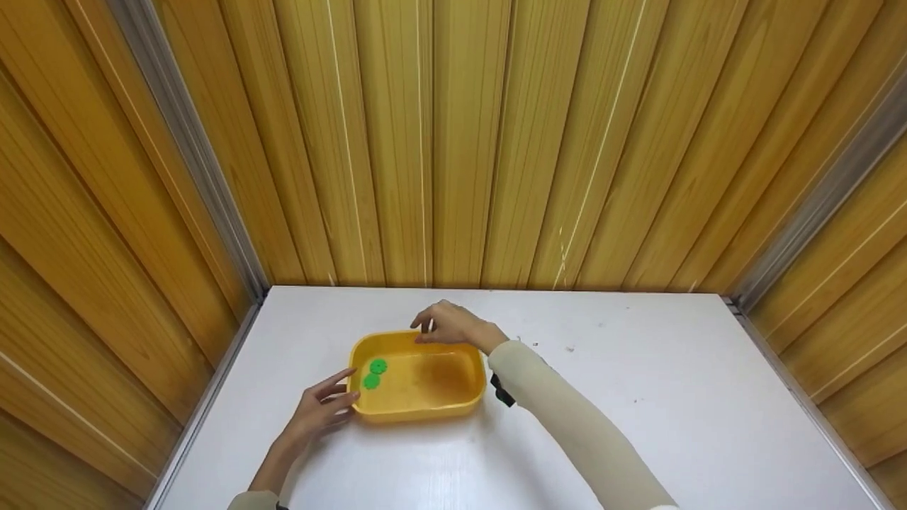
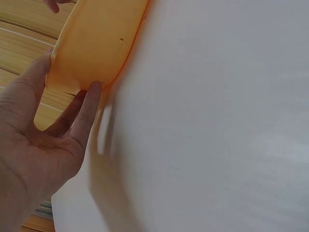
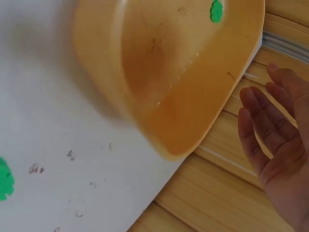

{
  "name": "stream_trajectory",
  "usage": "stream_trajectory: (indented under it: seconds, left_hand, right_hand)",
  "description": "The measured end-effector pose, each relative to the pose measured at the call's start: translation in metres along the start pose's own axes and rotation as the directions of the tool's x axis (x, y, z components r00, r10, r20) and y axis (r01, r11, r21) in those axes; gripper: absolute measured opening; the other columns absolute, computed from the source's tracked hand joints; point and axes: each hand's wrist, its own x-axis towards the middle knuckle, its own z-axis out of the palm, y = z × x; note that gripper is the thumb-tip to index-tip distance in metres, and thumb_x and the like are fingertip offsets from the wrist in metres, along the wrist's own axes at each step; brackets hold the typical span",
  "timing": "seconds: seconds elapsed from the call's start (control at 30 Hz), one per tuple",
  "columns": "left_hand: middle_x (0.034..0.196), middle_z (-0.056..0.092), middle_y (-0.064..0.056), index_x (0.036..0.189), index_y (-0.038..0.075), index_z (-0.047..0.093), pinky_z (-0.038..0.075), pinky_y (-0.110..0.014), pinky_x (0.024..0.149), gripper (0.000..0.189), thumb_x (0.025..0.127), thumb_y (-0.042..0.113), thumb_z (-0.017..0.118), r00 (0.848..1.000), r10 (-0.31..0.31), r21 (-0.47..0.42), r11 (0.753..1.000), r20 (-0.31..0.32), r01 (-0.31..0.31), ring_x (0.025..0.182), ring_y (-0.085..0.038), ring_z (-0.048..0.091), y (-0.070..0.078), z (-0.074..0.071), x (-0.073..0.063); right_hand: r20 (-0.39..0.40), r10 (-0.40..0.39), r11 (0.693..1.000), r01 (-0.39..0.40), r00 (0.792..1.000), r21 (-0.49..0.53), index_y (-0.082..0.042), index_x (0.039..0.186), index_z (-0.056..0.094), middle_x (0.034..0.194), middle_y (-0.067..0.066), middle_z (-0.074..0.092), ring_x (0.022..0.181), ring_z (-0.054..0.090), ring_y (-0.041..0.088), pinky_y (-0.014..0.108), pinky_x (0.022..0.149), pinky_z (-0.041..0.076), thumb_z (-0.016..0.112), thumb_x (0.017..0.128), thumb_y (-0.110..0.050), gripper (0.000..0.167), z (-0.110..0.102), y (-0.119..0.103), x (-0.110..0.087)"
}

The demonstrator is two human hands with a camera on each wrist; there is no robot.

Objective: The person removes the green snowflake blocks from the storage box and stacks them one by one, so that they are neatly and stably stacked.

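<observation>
A yellow plastic tub [image 1: 418, 411] stands on the white table, holding two small green notched discs [image 1: 378, 366] near its left end. My left hand [image 1: 322, 411] holds that end, with fingertips at the rim and low on the outer wall, as the left wrist view shows. Over the tub's far rim is my right hand [image 1: 453, 324], its fingers loosely bent. In the right wrist view the right hand [image 3: 282, 140] appears beside the rim with nothing between its fingers. Another green notched disc [image 3: 5, 179] lies on the table there, cut off by the frame's edge.
The white table [image 1: 680, 397] bears small dark marks right of the tub. Wood-patterned panels [image 1: 460, 142] rise behind it and at both sides, with grey metal strips [image 1: 188, 127] in the corners. A black wrist strap [image 1: 503, 391] sits under the right sleeve.
</observation>
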Motion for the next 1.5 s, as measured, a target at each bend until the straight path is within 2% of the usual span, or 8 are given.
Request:
stream_trajectory:
  seconds: [0.27, 0.63, 0.8, 0.97, 1.13, 1.27, 1.4, 1.5]
  left_hand:
    - [0.133, 0.055, -0.022, 0.15, 0.016, 0.053, 0.063, -0.039, 0.097, 0.06, 0.095, 0.024, 0.074, 1.0, -0.005, -0.016, 1.0, 0.015, 0.005, 0.107, -0.021, 0.066, -0.002, 0.002, -0.003]
    - [0.135, 0.056, -0.022, 0.151, 0.015, 0.052, 0.063, -0.038, 0.096, 0.062, 0.094, 0.023, 0.075, 0.999, -0.032, -0.038, 0.999, 0.025, 0.033, 0.108, -0.019, 0.068, -0.006, 0.008, -0.007]
    - [0.137, 0.053, -0.024, 0.15, 0.017, 0.053, 0.063, -0.038, 0.096, 0.06, 0.094, 0.022, 0.075, 0.999, -0.031, -0.026, 0.999, 0.027, 0.032, 0.11, -0.021, 0.067, -0.004, 0.009, -0.012]
    - [0.138, 0.051, -0.026, 0.151, 0.015, 0.051, 0.063, -0.038, 0.096, 0.062, 0.094, 0.025, 0.075, 0.999, 0.001, -0.025, 1.0, 0.053, 0.0, 0.112, -0.023, 0.066, -0.003, 0.012, -0.014]
    - [0.134, 0.054, -0.024, 0.15, 0.015, 0.052, 0.063, -0.037, 0.095, 0.061, 0.094, 0.024, 0.075, 0.999, 0.006, -0.024, 1.0, 0.045, -0.005, 0.11, -0.022, 0.066, -0.002, 0.014, -0.013]
    - [0.133, 0.055, -0.023, 0.15, 0.015, 0.053, 0.063, -0.037, 0.095, 0.062, 0.093, 0.024, 0.076, 0.999, 0.003, -0.022, 1.0, 0.046, -0.002, 0.108, -0.021, 0.067, -0.002, 0.014, -0.013]
    - [0.134, 0.054, -0.024, 0.151, 0.013, 0.051, 0.063, -0.038, 0.095, 0.061, 0.095, 0.023, 0.074, 0.998, 0.025, -0.02, 1.0, 0.056, -0.024, 0.108, -0.021, 0.067, -0.003, 0.013, -0.015]
    - [0.135, 0.054, -0.025, 0.151, 0.012, 0.051, 0.063, -0.038, 0.095, 0.06, 0.095, 0.022, 0.073, 0.998, 0.035, -0.012, 0.999, 0.054, -0.034, 0.108, -0.022, 0.067, -0.003, 0.013, -0.015]
  right_hand:
    - [0.069, 0.016, 0.998, -0.013, 0.997, -0.055, -0.009, 0.128, 0.072, 0.111, 0.007, 0.077, 0.098, 0.071, 0.017, 0.024, 0.085, 0.061, 0.07, 0.098, -0.027, 0.035, 0.029, -0.031, 0.026]
    - [0.132, 0.108, 0.989, -0.093, 0.985, -0.117, -0.008, 0.13, 0.07, 0.122, 0.007, 0.074, 0.114, 0.066, 0.02, 0.031, 0.102, 0.057, 0.069, 0.099, -0.022, 0.034, 0.068, -0.042, 0.032]
    - [0.107, 0.103, 0.984, -0.085, 0.989, -0.158, -0.009, 0.125, 0.072, 0.12, 0.007, 0.075, 0.099, 0.067, 0.015, 0.025, 0.095, 0.059, 0.067, 0.099, -0.014, 0.027, 0.082, -0.048, 0.032]
    - [0.075, 0.157, 0.957, -0.133, 0.985, -0.256, -0.011, 0.11, 0.076, 0.106, 0.002, 0.075, 0.084, 0.054, 0.013, 0.022, 0.083, 0.055, 0.066, 0.098, -0.011, 0.015, 0.091, -0.048, 0.031]
    - [0.058, 0.205, 0.929, -0.176, 0.977, -0.325, -0.013, 0.11, 0.075, 0.108, 0.002, 0.072, 0.089, 0.058, 0.015, 0.026, 0.092, 0.059, 0.072, 0.096, -0.02, 0.016, 0.096, -0.046, 0.032]
    - [0.041, 0.176, 0.945, -0.158, 0.983, -0.285, -0.012, 0.114, 0.077, 0.114, 0.002, 0.076, 0.098, 0.067, 0.017, 0.03, 0.098, 0.06, 0.074, 0.094, -0.017, 0.021, 0.098, -0.044, 0.032]
    - [0.037, 0.128, 0.957, -0.114, 0.991, -0.266, -0.013, 0.114, 0.079, 0.112, 0.0, 0.078, 0.101, 0.071, 0.015, 0.026, 0.095, 0.061, 0.08, 0.09, -0.017, 0.025, 0.097, -0.043, 0.029]
    - [0.056, 0.13, 0.959, -0.111, 0.99, -0.261, -0.013, 0.113, 0.079, 0.111, -0.002, 0.078, 0.1, 0.072, 0.013, 0.024, 0.092, 0.061, 0.084, 0.086, -0.022, 0.029, 0.096, -0.042, 0.027]
